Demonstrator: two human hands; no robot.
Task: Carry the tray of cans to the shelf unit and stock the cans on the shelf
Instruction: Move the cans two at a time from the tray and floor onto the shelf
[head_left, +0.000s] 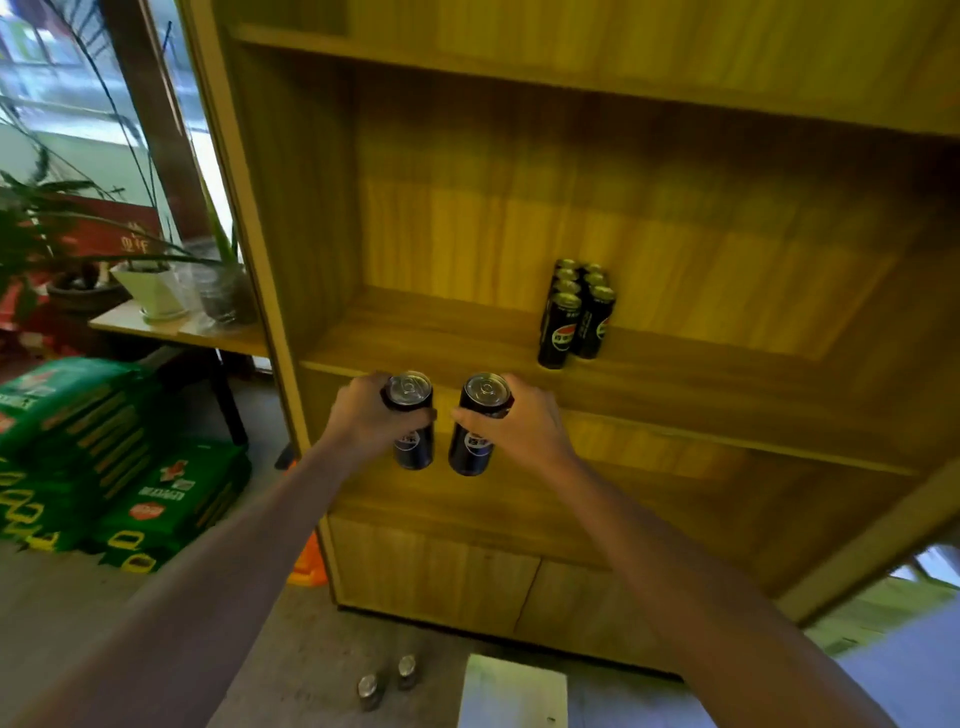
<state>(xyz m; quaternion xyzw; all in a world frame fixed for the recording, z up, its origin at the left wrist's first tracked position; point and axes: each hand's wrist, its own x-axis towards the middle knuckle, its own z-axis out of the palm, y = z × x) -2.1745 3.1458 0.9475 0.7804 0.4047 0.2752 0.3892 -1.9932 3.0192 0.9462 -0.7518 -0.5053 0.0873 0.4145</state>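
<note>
My left hand (363, 413) grips a dark blue can (411, 436) upright, and my right hand (519, 423) grips a second dark can (475, 441) beside it. Both cans hang just in front of the wooden shelf unit's middle shelf edge (467, 382). Several black cans (574, 312) stand in two rows on that shelf, to the right of my hands. Two more cans (387, 680) stand on the floor below. A white tray (514, 693) lies on the floor next to them, partly cut off by the frame.
The shelf unit has closed cabinet doors (467, 577) at the bottom. Green sacks (104, 457) are stacked on the floor to the left. A small table (182, 330) with potted plants stands by the window at left. An orange object (309, 564) sits at the unit's base.
</note>
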